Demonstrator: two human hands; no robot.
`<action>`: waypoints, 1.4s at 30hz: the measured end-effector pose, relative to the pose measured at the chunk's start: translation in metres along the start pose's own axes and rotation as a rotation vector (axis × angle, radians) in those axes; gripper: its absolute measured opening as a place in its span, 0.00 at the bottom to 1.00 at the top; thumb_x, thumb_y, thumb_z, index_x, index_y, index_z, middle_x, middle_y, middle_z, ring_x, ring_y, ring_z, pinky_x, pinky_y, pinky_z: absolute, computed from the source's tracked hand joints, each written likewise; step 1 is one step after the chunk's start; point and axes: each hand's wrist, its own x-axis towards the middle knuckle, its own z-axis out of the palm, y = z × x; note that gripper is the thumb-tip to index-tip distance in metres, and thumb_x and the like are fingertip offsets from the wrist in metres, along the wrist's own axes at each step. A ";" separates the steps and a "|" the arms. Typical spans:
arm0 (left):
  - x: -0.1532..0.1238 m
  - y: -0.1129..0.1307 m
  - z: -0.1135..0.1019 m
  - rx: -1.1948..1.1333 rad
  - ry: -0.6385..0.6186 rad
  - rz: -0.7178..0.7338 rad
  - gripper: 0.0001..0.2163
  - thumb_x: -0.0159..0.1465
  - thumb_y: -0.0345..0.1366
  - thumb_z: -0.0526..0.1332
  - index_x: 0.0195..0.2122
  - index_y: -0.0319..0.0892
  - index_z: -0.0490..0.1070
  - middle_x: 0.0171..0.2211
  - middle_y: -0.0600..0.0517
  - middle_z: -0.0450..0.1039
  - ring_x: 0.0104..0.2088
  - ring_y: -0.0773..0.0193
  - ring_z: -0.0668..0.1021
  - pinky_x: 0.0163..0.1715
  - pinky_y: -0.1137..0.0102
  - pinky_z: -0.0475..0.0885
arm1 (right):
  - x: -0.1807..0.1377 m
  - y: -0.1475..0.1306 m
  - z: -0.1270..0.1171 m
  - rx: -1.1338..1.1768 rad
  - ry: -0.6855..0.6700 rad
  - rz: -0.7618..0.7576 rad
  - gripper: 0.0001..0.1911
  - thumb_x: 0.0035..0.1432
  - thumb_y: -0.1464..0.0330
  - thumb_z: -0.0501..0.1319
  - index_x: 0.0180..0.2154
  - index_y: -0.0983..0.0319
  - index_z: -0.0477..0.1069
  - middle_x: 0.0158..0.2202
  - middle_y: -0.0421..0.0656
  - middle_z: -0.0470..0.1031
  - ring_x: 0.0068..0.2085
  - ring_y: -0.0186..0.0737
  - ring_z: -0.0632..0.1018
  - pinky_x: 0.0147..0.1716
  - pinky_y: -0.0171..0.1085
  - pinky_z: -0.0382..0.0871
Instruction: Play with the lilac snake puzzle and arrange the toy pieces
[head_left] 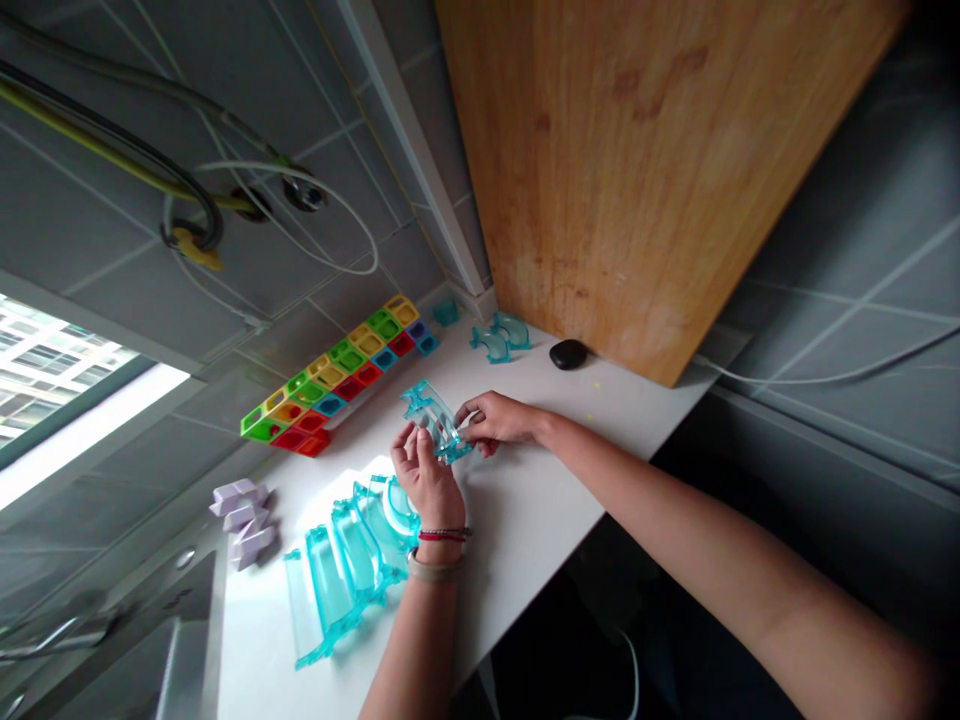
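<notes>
A clear teal plastic track piece [429, 408], like part of a marble run, is raised above the white table between my hands. My left hand [431, 485] grips its near side with the thumb on top. My right hand [496, 418] pinches its right end, its fingertips partly hidden by the piece. Below my left wrist, a row of larger teal track sections [352, 560] lies on the table, partly covered by my forearm. Several loose curved teal pieces [495, 340] rest at the back, near a small teal block [445, 312].
A long stack of coloured open cubes [341, 375] lines the tiled wall. Lilac blocks [246, 520] sit at the table's left edge, by a metal sink [176, 665]. A black rounded object [568, 354] lies before a leaning wooden board [645, 180]. Cables [330, 265] hang upper left.
</notes>
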 end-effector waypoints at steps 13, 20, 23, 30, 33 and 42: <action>-0.008 -0.007 0.000 0.157 -0.064 -0.058 0.14 0.68 0.45 0.64 0.53 0.48 0.70 0.58 0.45 0.72 0.49 0.61 0.81 0.35 0.74 0.73 | 0.011 0.001 -0.005 -0.179 0.406 -0.317 0.14 0.56 0.58 0.69 0.31 0.64 0.77 0.28 0.40 0.78 0.27 0.33 0.75 0.26 0.30 0.67; -0.019 -0.002 0.004 0.386 -0.114 0.257 0.16 0.69 0.42 0.63 0.56 0.47 0.66 0.62 0.42 0.66 0.61 0.53 0.72 0.56 0.61 0.71 | 0.008 0.002 -0.010 -0.137 0.548 -0.328 0.16 0.61 0.55 0.62 0.37 0.62 0.75 0.34 0.42 0.80 0.15 0.28 0.67 0.13 0.31 0.58; -0.022 -0.003 0.006 0.413 -0.155 0.244 0.17 0.69 0.43 0.63 0.57 0.47 0.65 0.60 0.42 0.67 0.58 0.54 0.75 0.52 0.62 0.73 | 0.004 -0.005 -0.009 -0.131 0.565 -0.361 0.18 0.64 0.55 0.60 0.44 0.61 0.77 0.40 0.44 0.81 0.19 0.31 0.72 0.16 0.32 0.63; -0.028 -0.006 0.006 0.567 -0.391 0.286 0.12 0.70 0.44 0.61 0.35 0.44 0.78 0.36 0.46 0.74 0.41 0.55 0.76 0.46 0.61 0.70 | -0.010 -0.019 -0.001 -0.453 0.486 -0.585 0.15 0.69 0.64 0.56 0.44 0.60 0.80 0.46 0.46 0.80 0.49 0.42 0.79 0.48 0.37 0.70; -0.032 -0.005 0.008 0.640 -0.498 0.301 0.12 0.67 0.40 0.64 0.26 0.45 0.76 0.24 0.50 0.70 0.29 0.58 0.71 0.37 0.64 0.68 | -0.014 -0.022 0.002 -0.493 0.391 -0.544 0.14 0.68 0.65 0.56 0.40 0.62 0.80 0.42 0.46 0.80 0.45 0.42 0.79 0.42 0.36 0.70; -0.051 0.015 0.010 0.684 -1.080 0.310 0.10 0.67 0.40 0.61 0.36 0.42 0.80 0.20 0.54 0.74 0.20 0.67 0.72 0.25 0.71 0.64 | -0.017 -0.021 0.009 -0.473 0.447 -0.507 0.12 0.66 0.59 0.61 0.37 0.61 0.76 0.37 0.45 0.80 0.41 0.44 0.80 0.43 0.37 0.74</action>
